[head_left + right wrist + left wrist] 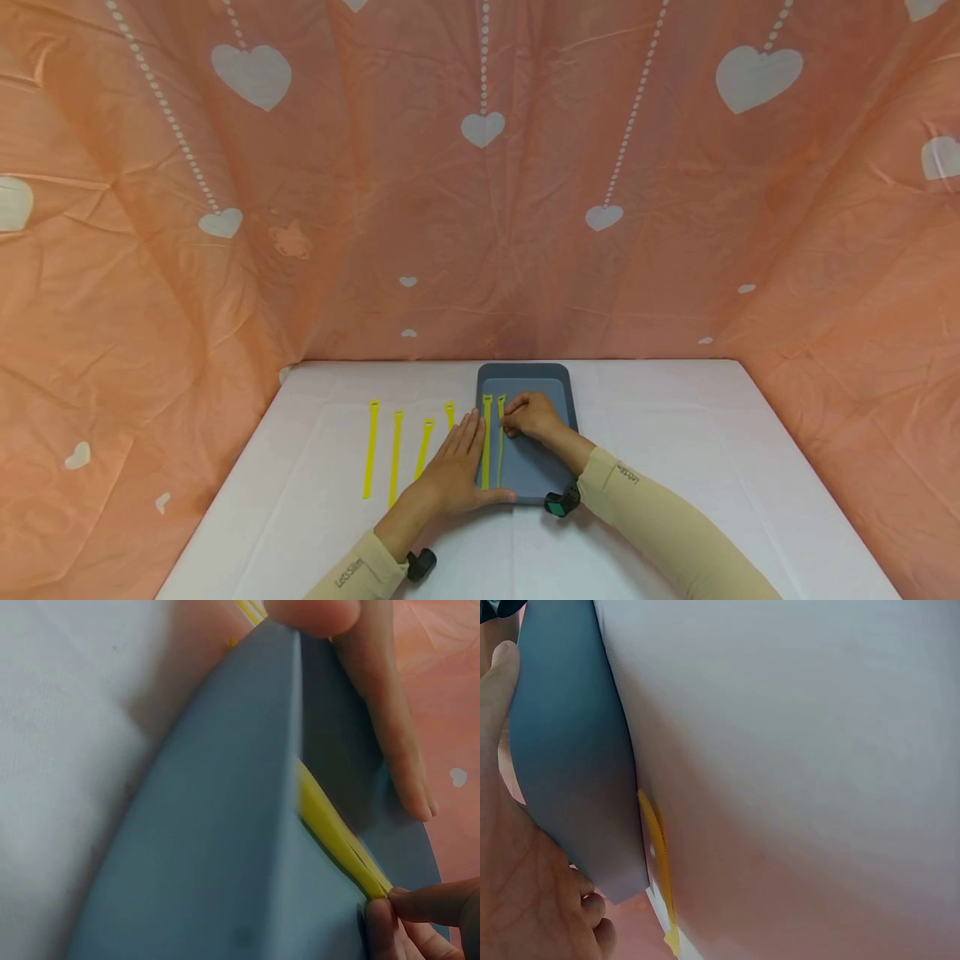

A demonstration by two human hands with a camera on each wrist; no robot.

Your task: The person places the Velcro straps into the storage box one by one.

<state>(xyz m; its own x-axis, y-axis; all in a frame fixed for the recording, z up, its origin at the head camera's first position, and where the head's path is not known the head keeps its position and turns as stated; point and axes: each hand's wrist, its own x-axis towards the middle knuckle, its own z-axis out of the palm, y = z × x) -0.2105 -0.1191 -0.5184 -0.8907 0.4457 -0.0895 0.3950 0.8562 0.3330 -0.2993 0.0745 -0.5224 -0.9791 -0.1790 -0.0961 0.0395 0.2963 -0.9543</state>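
Observation:
A grey-blue tray (536, 467) lies on the table with two yellow slotted cable straps inside, side by side along its left half. My right hand (534, 417) reaches over the tray and pinches the right-hand cable strap (501, 454) near its slotted end; thumb and finger close on it in the right wrist view, where the strap (334, 825) slants away under the tray wall. Next to it is the other cable strap (487, 442). My left hand (453, 475) rests along the tray's left edge with straight fingers, its thumb stretched along the front rim.
Left of the tray, several more yellow straps (371, 450) lie in a loose row on the white table (675, 433), some partly hidden by my left hand. A pink curtain (525, 250) with white hearts hangs behind and at both sides.

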